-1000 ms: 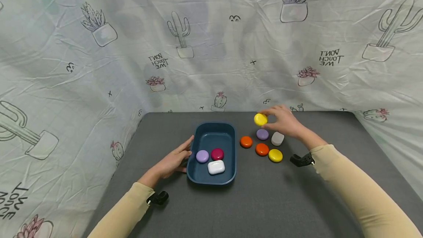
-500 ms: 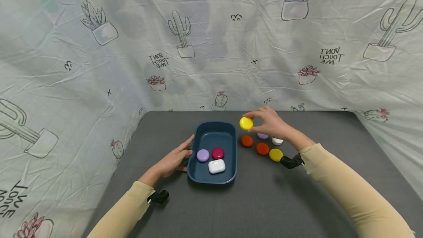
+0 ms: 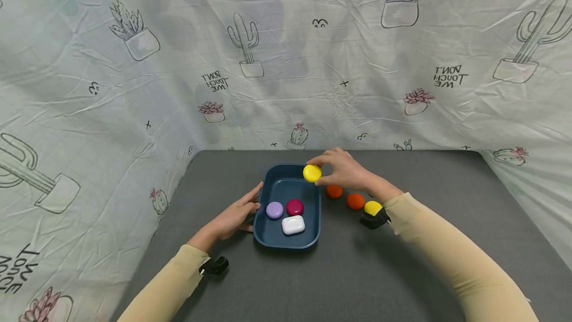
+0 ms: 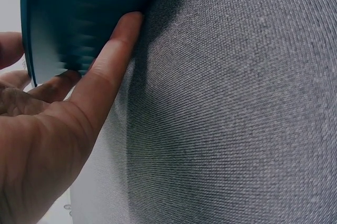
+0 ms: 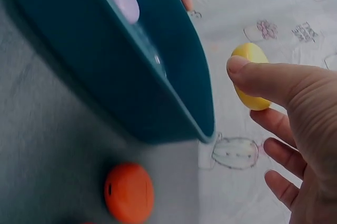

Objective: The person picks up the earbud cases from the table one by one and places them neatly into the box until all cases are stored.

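Note:
My right hand (image 3: 346, 170) pinches a round yellow case (image 3: 312, 173) between thumb and fingers, over the far right corner of a dark blue tray (image 3: 286, 188). The right wrist view shows this yellow case (image 5: 251, 79) just beyond the tray rim, with the thumb on its face and the other fingers spread below. In the tray lie a lilac round case (image 3: 274, 210), a crimson round case (image 3: 295, 207) and a white rounded-rectangular case (image 3: 293, 225). My left hand (image 3: 232, 218) rests against the tray's left side, its extended fingers touching the outer wall in the left wrist view.
Right of the tray lie two orange round cases (image 3: 355, 201) and another yellow case (image 3: 373, 207), partly covered by the black wrist camera (image 3: 374, 218). The right hand and forearm hide the spot behind them. A patterned white cloth (image 3: 286, 98) hangs behind the grey tabletop (image 3: 286, 287).
My right hand has carried the yellow case leftward from above the loose cases to the tray's far right corner. The left hand and tray have stayed in place.

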`<action>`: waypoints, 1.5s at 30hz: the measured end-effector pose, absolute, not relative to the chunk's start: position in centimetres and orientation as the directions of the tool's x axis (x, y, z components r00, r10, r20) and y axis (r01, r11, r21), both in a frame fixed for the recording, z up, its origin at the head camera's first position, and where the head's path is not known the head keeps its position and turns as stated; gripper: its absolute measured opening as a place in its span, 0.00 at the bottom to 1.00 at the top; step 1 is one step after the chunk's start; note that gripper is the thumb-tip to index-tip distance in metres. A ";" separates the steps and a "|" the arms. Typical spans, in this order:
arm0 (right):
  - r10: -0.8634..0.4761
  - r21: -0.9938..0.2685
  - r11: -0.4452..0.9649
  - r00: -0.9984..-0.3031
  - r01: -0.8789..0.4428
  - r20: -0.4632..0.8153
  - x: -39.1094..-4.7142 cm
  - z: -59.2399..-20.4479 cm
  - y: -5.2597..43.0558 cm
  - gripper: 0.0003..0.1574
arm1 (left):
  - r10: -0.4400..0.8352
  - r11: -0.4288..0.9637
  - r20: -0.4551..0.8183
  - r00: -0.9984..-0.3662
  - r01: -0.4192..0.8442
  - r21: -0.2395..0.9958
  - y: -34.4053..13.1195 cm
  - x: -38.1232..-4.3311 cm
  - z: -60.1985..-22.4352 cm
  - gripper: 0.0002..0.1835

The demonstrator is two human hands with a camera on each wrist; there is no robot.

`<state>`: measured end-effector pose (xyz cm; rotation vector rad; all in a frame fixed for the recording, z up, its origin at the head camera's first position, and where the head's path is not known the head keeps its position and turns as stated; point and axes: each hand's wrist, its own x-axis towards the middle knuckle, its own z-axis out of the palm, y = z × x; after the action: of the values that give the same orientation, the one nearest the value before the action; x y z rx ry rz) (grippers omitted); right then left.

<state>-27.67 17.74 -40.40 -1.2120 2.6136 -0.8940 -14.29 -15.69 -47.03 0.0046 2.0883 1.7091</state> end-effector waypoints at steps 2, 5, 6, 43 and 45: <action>-0.745 -0.565 0.491 -0.656 -0.663 0.122 -27.6 -40.5 17.0 0.35 | 0.275 0.238 -0.330 -0.903 -0.269 0.933 -15.7 -14.3 -47.0 0.35; -0.764 -0.559 0.477 -0.634 -0.678 0.117 -27.6 -40.7 15.9 0.35 | 0.273 0.240 -0.330 -0.904 -0.268 0.933 -15.7 -14.3 -47.1 0.35; -0.771 -0.556 0.474 -0.627 -0.683 0.114 -27.6 -40.8 15.6 0.35 | 0.273 0.240 -0.330 -0.904 -0.269 0.933 -15.7 -14.3 -47.1 0.35; -0.801 -0.387 0.585 -0.583 -0.713 -0.137 -26.9 -44.0 8.5 0.34 | 0.286 0.237 -0.333 -0.899 -0.270 0.933 -15.7 -14.4 -47.1 0.34; -0.799 -0.379 0.591 -0.583 -0.713 -0.150 -26.8 -44.0 8.4 0.34 | 0.278 0.238 -0.336 -0.900 -0.275 0.932 -15.7 -14.4 -47.1 0.34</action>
<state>-26.83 8.42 -43.97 -1.2331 2.5184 -0.4019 -14.41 -15.72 -47.13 0.0032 2.0818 1.7038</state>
